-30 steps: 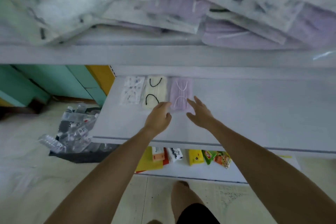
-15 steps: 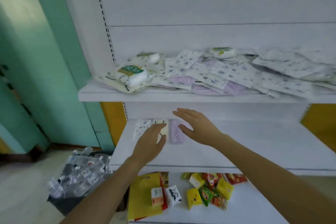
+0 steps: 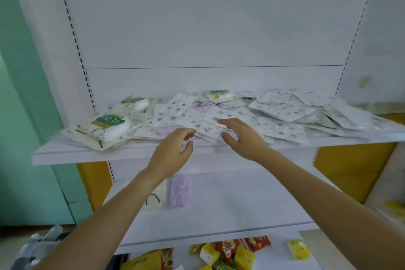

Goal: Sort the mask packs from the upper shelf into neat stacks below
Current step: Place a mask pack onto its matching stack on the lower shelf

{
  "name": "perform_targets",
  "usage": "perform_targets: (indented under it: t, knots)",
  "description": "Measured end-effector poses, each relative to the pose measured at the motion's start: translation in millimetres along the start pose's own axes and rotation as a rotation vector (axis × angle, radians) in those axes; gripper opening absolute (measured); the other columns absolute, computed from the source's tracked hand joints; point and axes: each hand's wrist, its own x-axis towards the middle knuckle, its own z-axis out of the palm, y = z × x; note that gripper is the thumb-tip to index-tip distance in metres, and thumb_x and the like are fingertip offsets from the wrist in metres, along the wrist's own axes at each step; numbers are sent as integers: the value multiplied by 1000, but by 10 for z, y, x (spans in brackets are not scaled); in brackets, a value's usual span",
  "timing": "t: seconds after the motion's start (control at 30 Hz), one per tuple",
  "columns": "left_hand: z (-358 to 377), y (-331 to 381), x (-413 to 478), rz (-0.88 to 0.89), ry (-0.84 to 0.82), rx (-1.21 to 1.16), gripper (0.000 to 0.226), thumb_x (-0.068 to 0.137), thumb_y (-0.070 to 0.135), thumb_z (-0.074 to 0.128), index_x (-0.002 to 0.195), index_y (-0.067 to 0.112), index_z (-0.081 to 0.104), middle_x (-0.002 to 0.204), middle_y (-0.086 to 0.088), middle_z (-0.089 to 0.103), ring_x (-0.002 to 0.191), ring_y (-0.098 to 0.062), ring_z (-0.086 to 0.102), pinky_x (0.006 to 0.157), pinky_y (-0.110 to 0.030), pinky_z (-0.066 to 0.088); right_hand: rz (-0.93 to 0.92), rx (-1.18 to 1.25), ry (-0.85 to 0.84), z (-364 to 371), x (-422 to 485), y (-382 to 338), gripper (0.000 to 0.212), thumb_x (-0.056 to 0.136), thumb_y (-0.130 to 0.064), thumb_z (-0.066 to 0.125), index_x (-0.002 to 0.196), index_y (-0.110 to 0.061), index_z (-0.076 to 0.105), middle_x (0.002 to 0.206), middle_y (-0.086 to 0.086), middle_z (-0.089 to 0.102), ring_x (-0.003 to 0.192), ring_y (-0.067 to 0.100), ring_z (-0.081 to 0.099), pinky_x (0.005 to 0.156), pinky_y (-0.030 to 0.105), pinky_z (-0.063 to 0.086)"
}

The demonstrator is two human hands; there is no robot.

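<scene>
Packs [image 3: 282, 114]: a loose heap on the upper shelf [image 3: 87, 156], running from 9 to 3 o'clock across the middle of the view. Most are white printed ones, with some lilac beneath and thicker green-labelled ones at the 9 o'clock end.
Left hand [image 3: 173, 151]: at the upper shelf's front edge, fingers loosely curved with the thumb apart from them, holding nothing; the fingertips are at the heap's near fringe.
Right hand [image 3: 243, 138]: at 3 o'clock of the left one, near it but apart. The fingers are fairly straight and spread over a printed pack; whether they touch it cannot be told.
Change: half a second ago both hands were lower, in front of the lower shelf — now they are up at the heap. The view has tilted up, so more of the back panel [image 3: 197, 28] shows.
Lower shelf [image 3: 241, 215]: a lilac pack [image 3: 178, 190] and a cream pack [image 3: 156, 198] lie side by side at 6 o'clock of the left hand. The printed pack seen earlier at their 9 o'clock is now behind the left forearm, which also covers part of the cream one.
Bottom shelf [image 3: 276, 257]: red and yellow snacks [image 3: 230, 252] at 6 o'clock.
</scene>
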Motion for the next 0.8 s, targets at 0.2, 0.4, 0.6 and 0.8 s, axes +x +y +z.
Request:
perform_targets:
  t: [0.2,0.4,0.6,0.8]
  knots:
    - [818,461,685,22,-19,-79,27,92,7,51,119,8,59,111,2,60,98,-7,56,81,-5,37,117,-149,97,-609,-27,991,40,94,-24,52,134,-17,48,134,3,49,125,22,44,97,28,34]
    - [1665,960,1298,-87,-39,-220,28,93,8,50,121,9,55,107,1,58,92,-8,55,79,-13,45,312,-434,-78,-1045,84,1920,72,85,-52,57,145,-26,28,152,-3,24,138,23,22,111,38,21]
    - [2058,1249,1673,-441,64,-511,40,93,37,53,126,16,48,94,4,61,79,-12,64,79,-26,54,181,-86,275,-933,33,2312,28,93,-12,50,116,-15,65,120,3,63,115,22,52,91,21,37]
    - [2065,1261,1835,-519,-67,-575,40,86,3,63,121,20,54,132,-2,49,113,-20,56,84,-34,54,-69,107,71,-936,-126,2366,42,83,5,44,114,-14,67,122,-5,60,119,0,46,99,3,27]
